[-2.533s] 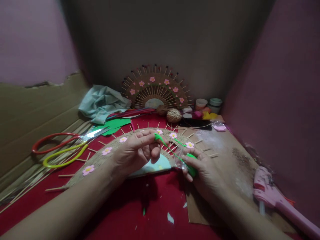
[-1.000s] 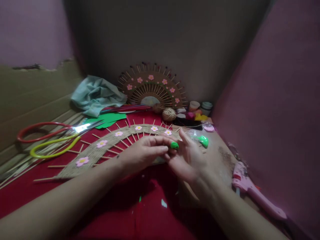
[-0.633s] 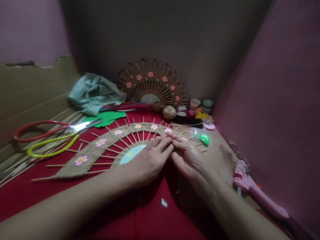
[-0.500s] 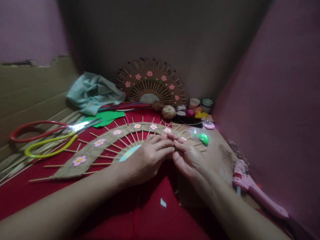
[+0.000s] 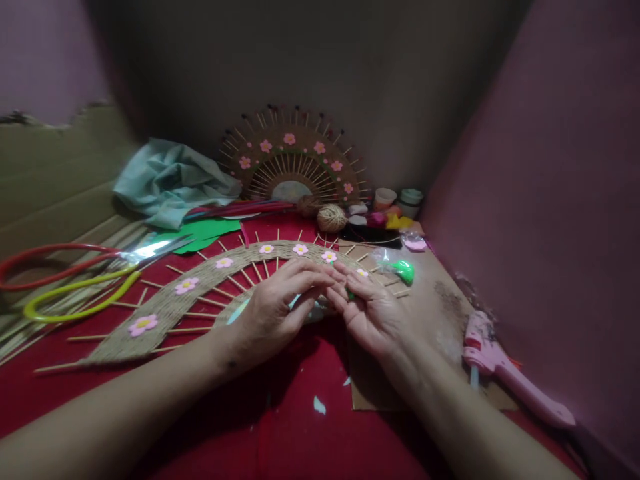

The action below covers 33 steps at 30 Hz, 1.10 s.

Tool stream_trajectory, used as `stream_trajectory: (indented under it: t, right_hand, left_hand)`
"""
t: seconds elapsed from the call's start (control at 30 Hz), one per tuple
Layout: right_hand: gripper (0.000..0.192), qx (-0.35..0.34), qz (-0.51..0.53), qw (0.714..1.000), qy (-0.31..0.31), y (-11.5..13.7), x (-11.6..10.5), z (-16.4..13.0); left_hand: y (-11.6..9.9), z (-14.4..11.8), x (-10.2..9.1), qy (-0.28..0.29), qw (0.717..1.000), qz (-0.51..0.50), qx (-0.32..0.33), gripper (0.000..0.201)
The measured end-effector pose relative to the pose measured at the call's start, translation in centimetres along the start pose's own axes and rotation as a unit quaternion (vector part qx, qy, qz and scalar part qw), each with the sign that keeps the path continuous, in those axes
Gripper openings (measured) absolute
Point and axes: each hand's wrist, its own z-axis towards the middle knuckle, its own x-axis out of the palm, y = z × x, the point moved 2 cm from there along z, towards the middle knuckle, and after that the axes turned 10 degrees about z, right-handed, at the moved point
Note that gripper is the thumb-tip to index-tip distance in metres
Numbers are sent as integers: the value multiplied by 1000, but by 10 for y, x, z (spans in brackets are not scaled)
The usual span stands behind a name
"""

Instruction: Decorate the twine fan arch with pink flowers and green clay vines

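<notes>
A half-round jute-wound fan (image 5: 170, 307) with skewer spokes and pink foam flowers lies on the red cloth (image 5: 280, 427). My left hand (image 5: 275, 303) and my right hand (image 5: 375, 313) meet fingertip to fingertip over its right end. A small green foam piece (image 5: 351, 294) shows between the fingertips, mostly hidden, and both hands pinch it just above the fan, beside a pink flower (image 5: 362, 273). A small clear bag of green pieces (image 5: 400, 270) lies just right of my right hand.
Red- and yellow-handled scissors (image 5: 75, 280) lie at the left by loose skewers. A finished fan (image 5: 293, 160) leans on the back wall, with a teal cloth (image 5: 170, 180), green foam sheet (image 5: 200, 233), twine ball (image 5: 331, 217) and small jars (image 5: 397, 198). A pink glue gun (image 5: 500, 373) lies on cardboard (image 5: 440, 313) at the right.
My right hand let go of the bag of green pieces, which now lies on the cardboard. Both hands came down together onto the fan's right end, with the green piece between the fingertips.
</notes>
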Motion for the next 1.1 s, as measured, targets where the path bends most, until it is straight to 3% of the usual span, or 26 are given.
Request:
stream_trajectory:
  t: [0.1, 0.2, 0.43, 0.57, 0.7, 0.8, 0.97, 1.1]
  right_hand:
    - [43, -23, -10, 999, 36, 1, 1, -1]
    - [50, -43, -22, 997, 68, 4, 3, -2]
    - [17, -63, -59, 996, 37, 10, -3, -1]
    - [9, -33, -92, 995, 1, 16, -7, -3]
    - [10, -3, -94, 996, -7, 18, -3, -7]
    - [23, -47, -138, 989, -20, 20, 0, -11]
    - [18, -109, -244, 962, 48, 23, 2, -23]
    - [25, -142, -282, 948, 33, 30, -6, -36]
  left_hand:
    - [1, -1, 1, 0, 1000, -6, 1, 24]
    - [2, 0, 1, 0, 1000, -7, -7, 24]
    - [-12, -3, -1, 1, 999, 7, 52, 25]
    - [-20, -13, 9, 72, 985, 24, 157, 29]
    - [-21, -18, 18, 102, 971, 69, 204, 30]
    - [-21, -17, 18, 92, 968, 95, 211, 30]
    - [-20, -18, 18, 93, 967, 87, 219, 28]
    - [-18, -19, 19, 94, 964, 106, 223, 27]
